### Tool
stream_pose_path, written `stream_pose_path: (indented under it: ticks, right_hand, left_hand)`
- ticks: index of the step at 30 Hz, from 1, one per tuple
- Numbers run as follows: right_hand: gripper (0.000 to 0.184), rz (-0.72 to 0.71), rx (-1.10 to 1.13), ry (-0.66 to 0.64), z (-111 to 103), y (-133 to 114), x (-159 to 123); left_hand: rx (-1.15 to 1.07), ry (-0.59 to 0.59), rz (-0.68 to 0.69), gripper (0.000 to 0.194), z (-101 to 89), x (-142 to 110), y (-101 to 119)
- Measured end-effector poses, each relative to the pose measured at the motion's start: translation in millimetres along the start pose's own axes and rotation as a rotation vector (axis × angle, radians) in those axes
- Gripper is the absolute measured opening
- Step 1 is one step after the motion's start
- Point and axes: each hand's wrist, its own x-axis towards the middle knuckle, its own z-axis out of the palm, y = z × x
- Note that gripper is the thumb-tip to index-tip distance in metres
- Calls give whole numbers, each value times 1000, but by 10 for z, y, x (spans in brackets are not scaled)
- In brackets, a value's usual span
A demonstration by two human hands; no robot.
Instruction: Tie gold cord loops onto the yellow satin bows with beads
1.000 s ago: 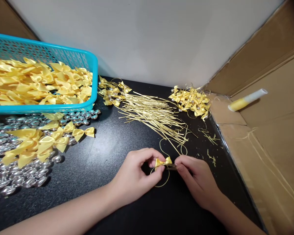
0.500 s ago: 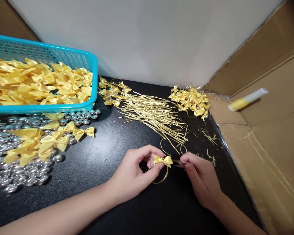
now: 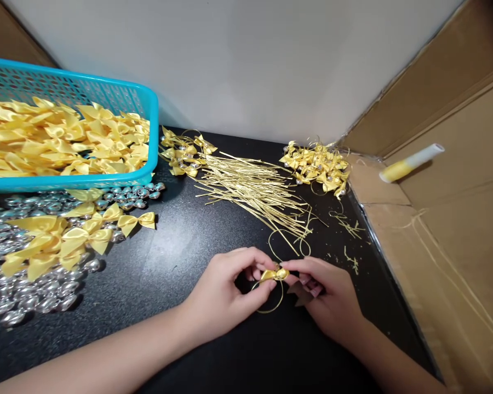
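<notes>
Between the thumb and fingers of my left hand [image 3: 238, 290] is a yellow satin bow [image 3: 276, 274] with a loop of gold cord [image 3: 277, 307] hanging below it. My right hand [image 3: 332, 298] reaches the bow's right end with its index finger and thumb side. Tucked in that same hand are small scissors [image 3: 302, 295] with grey blades and a pinkish handle, mostly covered by the fingers. Just beyond the hands lies a pile of cut gold cords [image 3: 254, 191], with one curled strand running near the bow.
At left stands a blue basket [image 3: 154, 137] of yellow bows. Silver beads [image 3: 36, 290] and loose bows [image 3: 86, 235] lie before it. Finished-looking bow clusters [image 3: 318, 167] sit at the back right, near cord scraps [image 3: 347, 224]. A cardboard wall [image 3: 456, 219] bounds the right side.
My right hand has moved left onto the bow, and the scissors have turned down into the palm. The bow has tilted slightly in my left hand.
</notes>
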Motion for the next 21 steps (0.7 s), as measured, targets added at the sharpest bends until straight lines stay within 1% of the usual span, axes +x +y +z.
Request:
stream_pose_path:
  ticks: [2, 4, 7, 12, 21]
  right_hand:
    - [11, 33, -20, 107, 14, -14, -9]
    - [7, 26, -9, 165, 23, -41, -14]
    - [7, -8, 30, 143, 36, -88, -6]
    - [4, 71, 101, 161, 85, -140, 26]
    - [8, 129, 142, 156, 121, -182, 35]
  left_hand:
    - [-42, -15, -24, 7, -9, 4, 3]
    - [-92, -23, -66, 10, -14, 7, -2]
    - [-152, -40, -112, 13, -15, 7, -14]
    - [-176, -57, -148, 13, -13, 7, -10]
    - [-132, -62, -123, 10, -7, 22, 30]
